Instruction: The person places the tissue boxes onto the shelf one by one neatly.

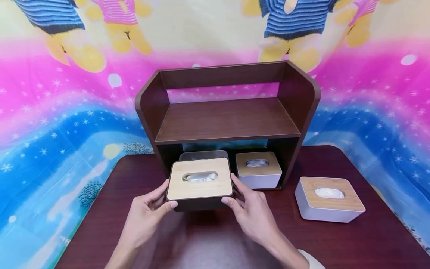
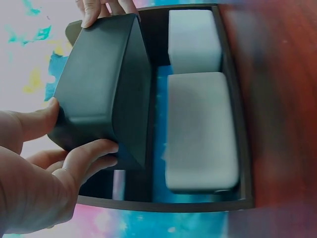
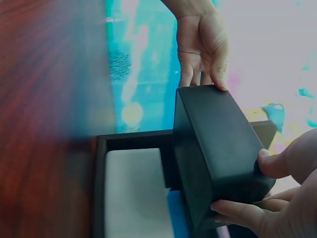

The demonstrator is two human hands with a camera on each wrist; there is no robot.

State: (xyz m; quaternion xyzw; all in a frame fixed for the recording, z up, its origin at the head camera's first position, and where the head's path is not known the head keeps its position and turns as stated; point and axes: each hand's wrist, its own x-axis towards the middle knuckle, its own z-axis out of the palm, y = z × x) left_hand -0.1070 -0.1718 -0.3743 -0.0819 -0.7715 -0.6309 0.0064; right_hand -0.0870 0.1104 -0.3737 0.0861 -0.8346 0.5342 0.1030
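Note:
Both hands grip a black tissue box (image 1: 198, 203) with a pale wood lid and an oval slot, in front of a dark brown two-tier desk shelf (image 1: 228, 119). My left hand (image 1: 144, 215) holds its left end, thumb at the front corner and fingers along the side. At the opposite end my right hand (image 1: 252, 209) holds it the same way. The left wrist view shows the black box raised beside the shelf's lower compartment. Inside that compartment, a box with a greyish top (image 1: 205, 155) is partly hidden behind the held box. To its right sits a white tissue box (image 1: 258, 181) with a brown lid.
Another white tissue box (image 1: 329, 200) with a wood lid stands on the dark red table (image 1: 215, 246), right of the shelf. A colourful printed cloth (image 1: 208, 30) hangs behind and around the table.

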